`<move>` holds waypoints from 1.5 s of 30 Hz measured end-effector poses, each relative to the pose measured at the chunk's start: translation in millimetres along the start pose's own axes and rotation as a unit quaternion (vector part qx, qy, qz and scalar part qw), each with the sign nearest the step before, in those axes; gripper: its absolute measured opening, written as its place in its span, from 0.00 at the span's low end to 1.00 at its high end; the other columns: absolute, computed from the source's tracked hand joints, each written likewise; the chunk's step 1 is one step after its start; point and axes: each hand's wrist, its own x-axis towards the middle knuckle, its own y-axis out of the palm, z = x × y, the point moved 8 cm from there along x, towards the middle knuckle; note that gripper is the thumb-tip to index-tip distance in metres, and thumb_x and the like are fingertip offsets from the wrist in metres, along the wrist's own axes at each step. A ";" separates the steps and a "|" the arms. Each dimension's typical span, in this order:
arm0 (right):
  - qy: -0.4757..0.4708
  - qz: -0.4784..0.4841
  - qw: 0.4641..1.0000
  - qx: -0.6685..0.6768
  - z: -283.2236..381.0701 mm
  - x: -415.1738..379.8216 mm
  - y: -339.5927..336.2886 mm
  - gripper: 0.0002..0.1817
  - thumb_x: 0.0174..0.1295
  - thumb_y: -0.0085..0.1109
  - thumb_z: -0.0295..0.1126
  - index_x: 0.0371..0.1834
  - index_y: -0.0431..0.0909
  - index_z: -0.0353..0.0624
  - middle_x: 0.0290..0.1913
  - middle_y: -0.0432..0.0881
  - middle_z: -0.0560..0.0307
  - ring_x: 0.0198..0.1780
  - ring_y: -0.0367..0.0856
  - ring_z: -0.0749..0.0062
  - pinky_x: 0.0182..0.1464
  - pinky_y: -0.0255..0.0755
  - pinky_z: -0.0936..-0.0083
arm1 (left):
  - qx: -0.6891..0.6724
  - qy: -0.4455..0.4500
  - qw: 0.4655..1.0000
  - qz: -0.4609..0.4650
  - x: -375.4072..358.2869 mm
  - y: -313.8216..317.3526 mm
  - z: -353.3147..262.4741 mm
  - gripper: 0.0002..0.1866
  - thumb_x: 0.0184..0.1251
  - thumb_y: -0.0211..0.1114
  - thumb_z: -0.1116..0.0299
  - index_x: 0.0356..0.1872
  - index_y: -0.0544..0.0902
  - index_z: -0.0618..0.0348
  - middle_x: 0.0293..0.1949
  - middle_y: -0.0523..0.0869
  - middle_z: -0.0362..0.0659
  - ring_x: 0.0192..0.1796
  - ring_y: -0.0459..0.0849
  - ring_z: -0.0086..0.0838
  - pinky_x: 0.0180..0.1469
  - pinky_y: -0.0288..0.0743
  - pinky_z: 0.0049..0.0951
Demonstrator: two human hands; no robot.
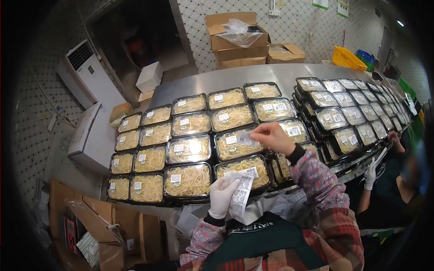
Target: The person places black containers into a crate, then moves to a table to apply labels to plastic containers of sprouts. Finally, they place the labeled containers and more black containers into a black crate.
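My left hand (pixel 222 198), in a white glove, grips a strip of printed labels (pixel 240 194) that hangs down in front of the apron. My bare right hand (pixel 275 138) pinches a small label (pixel 247 137) over a black tray of pale sprouts (pixel 233 148) with a clear lid. Below it, nearer to me, another sprout tray (pixel 260 177) is partly covered by the strip and my left hand. Many such trays stand in rows, most with a small white label on the lid.
Stacked labelled trays (pixel 332 115) fill the right side of the metal table (pixel 194 81). Cardboard boxes (pixel 239 43) and a yellow crate (pixel 349 58) stand behind it. A co-worker's gloved hand (pixel 370 175) is at the right. An open carton (pixel 101 221) lies at the lower left.
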 end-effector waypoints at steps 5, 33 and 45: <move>-0.041 0.087 0.976 -0.193 -63.8 51.3 6.1 0.11 0.55 0.64 0.36 0.31 0.85 0.38 0.26 0.83 0.49 0.28 0.82 0.60 0.34 0.74 0.68 | -0.027 0.030 0.999 -0.017 7.9 -14.6 -7.6 0.08 0.62 0.67 0.76 0.42 0.82 0.61 0.38 0.86 0.41 0.38 0.84 0.20 0.41 0.78 0.19; 0.069 0.318 0.944 0.045 -15.9 69.1 56.5 0.17 0.64 0.62 0.41 0.44 0.82 0.37 0.30 0.83 0.64 0.24 0.75 0.87 0.23 0.68 0.88 | -0.003 0.153 0.972 -0.176 64.5 -8.4 -28.5 0.05 0.64 0.67 0.72 0.32 0.82 0.63 0.31 0.84 0.36 0.31 0.77 0.13 0.33 0.71 0.14; -0.026 0.097 0.992 -0.080 -83.0 184.1 -20.6 0.09 0.55 0.67 0.34 0.30 0.85 0.38 0.24 0.83 0.60 0.25 0.78 0.78 0.30 0.73 0.78 | -0.025 0.071 0.995 -0.064 54.8 7.3 -12.8 0.04 0.62 0.67 0.77 0.36 0.82 0.61 0.35 0.85 0.38 0.37 0.82 0.18 0.43 0.76 0.19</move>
